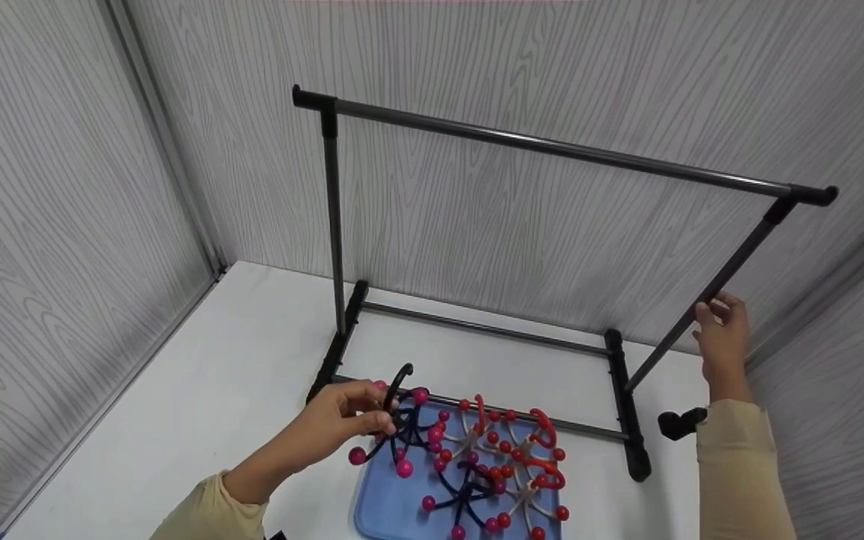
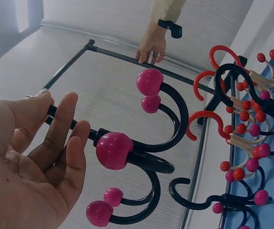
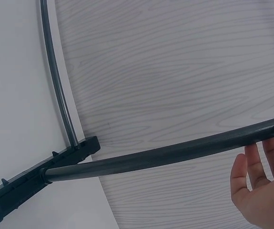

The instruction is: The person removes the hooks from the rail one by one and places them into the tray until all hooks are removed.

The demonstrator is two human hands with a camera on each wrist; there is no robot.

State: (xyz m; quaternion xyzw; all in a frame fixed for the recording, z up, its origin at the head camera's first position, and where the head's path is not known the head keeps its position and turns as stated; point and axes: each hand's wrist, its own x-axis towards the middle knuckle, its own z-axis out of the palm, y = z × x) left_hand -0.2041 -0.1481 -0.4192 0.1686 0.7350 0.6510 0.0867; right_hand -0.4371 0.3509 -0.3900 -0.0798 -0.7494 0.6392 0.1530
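Note:
My left hand (image 1: 327,427) pinches the stem of a black multi-arm hook hanger (image 2: 175,114) with pink ball tips, just below its hook. It is held over the left edge of a blue tray (image 1: 394,502). My right hand (image 1: 724,337) grips the right upright post (image 3: 175,155) of a dark metal garment rack (image 1: 552,146), thumb on one side and fingers on the other. On the tray lie more hangers: black ones with pink balls (image 1: 466,491) and ones with red hooks, pale arms and red balls (image 1: 526,491).
The rack stands on black feet (image 1: 631,420) on a white table (image 1: 252,360), with two low bars (image 1: 477,328) joining them. Its top rail has upturned ends. Pale wood-grain panels (image 1: 432,45) enclose the table at the back and both sides.

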